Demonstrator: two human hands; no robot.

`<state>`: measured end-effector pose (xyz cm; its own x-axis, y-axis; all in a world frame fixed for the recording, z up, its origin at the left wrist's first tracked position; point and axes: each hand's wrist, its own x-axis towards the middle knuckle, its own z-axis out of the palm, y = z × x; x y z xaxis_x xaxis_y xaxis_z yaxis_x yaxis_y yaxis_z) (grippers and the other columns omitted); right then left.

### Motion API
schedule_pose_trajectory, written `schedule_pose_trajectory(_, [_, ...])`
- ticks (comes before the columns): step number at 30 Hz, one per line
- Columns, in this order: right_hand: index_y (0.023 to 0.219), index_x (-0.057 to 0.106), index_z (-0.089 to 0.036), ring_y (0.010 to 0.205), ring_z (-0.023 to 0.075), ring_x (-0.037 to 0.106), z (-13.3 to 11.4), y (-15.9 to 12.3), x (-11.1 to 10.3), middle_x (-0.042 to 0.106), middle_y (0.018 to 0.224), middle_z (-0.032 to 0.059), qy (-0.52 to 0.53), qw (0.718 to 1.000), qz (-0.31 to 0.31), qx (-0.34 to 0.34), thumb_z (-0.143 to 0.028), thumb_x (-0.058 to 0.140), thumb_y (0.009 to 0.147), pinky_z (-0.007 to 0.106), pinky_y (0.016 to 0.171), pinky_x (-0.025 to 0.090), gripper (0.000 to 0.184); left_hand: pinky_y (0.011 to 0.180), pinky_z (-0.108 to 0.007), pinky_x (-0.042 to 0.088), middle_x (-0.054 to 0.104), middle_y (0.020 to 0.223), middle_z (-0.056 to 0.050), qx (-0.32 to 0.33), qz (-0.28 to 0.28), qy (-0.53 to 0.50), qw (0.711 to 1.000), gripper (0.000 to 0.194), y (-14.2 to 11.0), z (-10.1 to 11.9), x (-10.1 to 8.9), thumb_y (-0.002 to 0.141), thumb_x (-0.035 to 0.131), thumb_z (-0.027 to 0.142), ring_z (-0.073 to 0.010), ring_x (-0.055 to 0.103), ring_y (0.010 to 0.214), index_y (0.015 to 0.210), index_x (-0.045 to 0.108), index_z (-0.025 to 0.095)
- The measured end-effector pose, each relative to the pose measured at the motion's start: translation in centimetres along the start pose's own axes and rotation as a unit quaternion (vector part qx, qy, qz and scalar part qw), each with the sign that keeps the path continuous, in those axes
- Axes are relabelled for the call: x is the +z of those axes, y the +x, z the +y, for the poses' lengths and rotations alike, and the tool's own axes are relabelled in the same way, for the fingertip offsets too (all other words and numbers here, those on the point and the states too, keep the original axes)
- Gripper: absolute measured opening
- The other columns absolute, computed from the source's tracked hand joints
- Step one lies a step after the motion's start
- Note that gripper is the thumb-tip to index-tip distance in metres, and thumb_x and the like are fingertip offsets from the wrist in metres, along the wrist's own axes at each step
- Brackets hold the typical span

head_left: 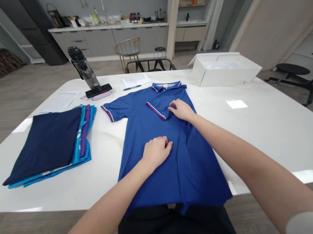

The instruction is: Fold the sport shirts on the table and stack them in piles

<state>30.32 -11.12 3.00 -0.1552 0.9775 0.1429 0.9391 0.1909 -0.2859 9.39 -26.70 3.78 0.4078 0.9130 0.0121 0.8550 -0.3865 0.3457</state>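
Note:
A blue polo shirt (161, 176) lies spread on the white table, its collar at the far side and its hem hanging over the near edge. One sleeve is folded inward across the chest, showing a red-and-white striped cuff; the other sleeve points out to the left. My right hand (181, 109) pinches the folded sleeve near the right side of the shirt. On the middle of the shirt rests my left hand (156, 150), its fingers loosely curled, with no cloth visibly gripped. To the left is a stack of folded clothes (50, 139), navy on top with bright blue and purple beneath.
A white open box (221, 73) stands at the back right of the table (268, 133). At the back left are a handheld vacuum (88, 72), sheets of paper (61, 101) and a pen (132, 87). Chairs and a kitchen counter (107, 27) lie beyond.

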Motion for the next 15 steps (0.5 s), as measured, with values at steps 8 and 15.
schedule_pose_trajectory(8, [0.117, 0.067, -0.024, 0.100, 0.0234, 0.064, 2.0, 2.1, 1.9, 0.066, 0.113, 0.0092, -0.003, 0.999, -0.012, -0.042, -0.047, 0.044, 0.106, 0.033, 0.085, 0.049, 0.034, 0.088, -0.042, 0.049, 0.070, 0.106, -0.009, 0.047, 0.042, 0.048, 0.997, 0.023, 6.9, -3.3, -0.2, 0.102, 0.051, 0.040, -0.0267, 0.065, 0.100, 0.096, 0.066, 0.024])
schedule_pose_trajectory(15, [0.132, 0.063, -0.022, 0.120, 0.0365, 0.053, 7.3, 10.4, 0.1, 0.059, 0.130, 0.0179, -0.053, 0.990, 0.105, 0.083, -0.034, 0.051, 0.099, 0.053, 0.096, 0.047, 0.037, 0.100, -0.048, 0.041, 0.061, 0.130, -0.015, -0.073, 0.136, 0.044, 0.987, 0.033, 18.0, -7.6, -1.2, 0.104, 0.047, 0.042, -0.0330, 0.055, 0.120, 0.126, 0.059, 0.021])
